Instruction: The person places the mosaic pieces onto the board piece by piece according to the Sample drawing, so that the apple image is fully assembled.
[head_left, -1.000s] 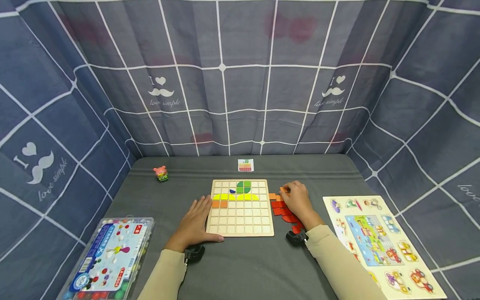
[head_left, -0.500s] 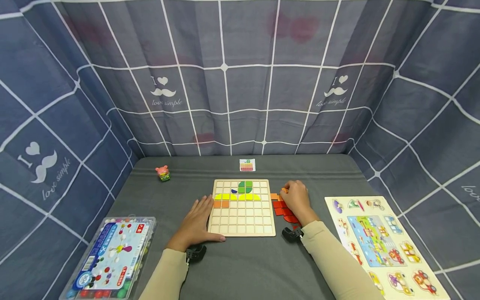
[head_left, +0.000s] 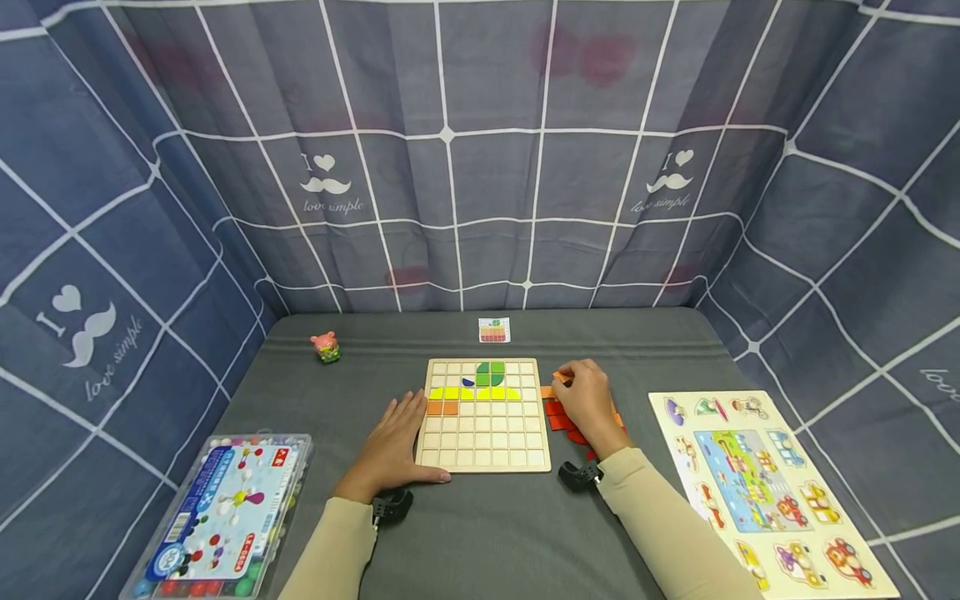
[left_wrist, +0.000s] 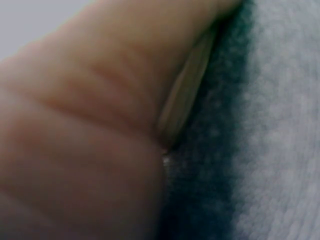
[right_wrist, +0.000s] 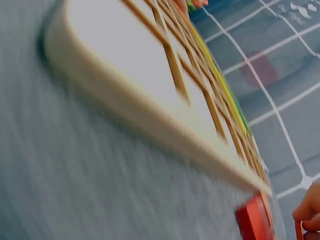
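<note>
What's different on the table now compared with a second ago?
The right hand has shifted slightly left, toward the wooden board, with an orange tile between its fingertips. The left hand stayed at the board's left edge; the yellow tiles on the board look unchanged.

The right grip (head_left: 588, 398) has edged slightly nearer the gridded board (head_left: 483, 443).

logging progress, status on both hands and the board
Left hand touching grid board. Right hand pinching orange tile. Grid board partly filled. Nothing obviously blocking the way.
</note>
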